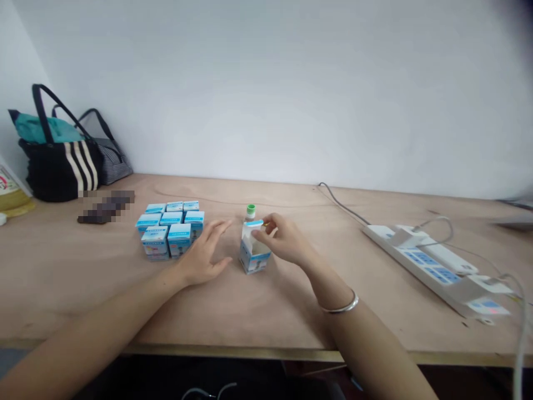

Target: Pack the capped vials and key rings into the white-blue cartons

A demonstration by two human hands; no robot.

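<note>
A small blue-and-white cardboard box [255, 261] stands upright on the table with its top open and flaps raised. My right hand [287, 239] is at its top right edge, thumb and fingers closed around a raised flap. Just behind the box is a small white bottle with a green cap [250, 211]; its lower part is hidden. To the left, my left hand [208, 253] is open above the table, fingers spread, holding nothing. Beside it stand several closed boxes of the same kind [155, 236], grouped in rows.
A white power strip [416, 261] with plugs and cables lies on the right. A black bag with white stripes [62, 166] and a grey striped bag [114, 158] sit at the back left. A dark flat object [106, 208], partly blurred, lies before them. The wooden table [250, 322] ends near me.
</note>
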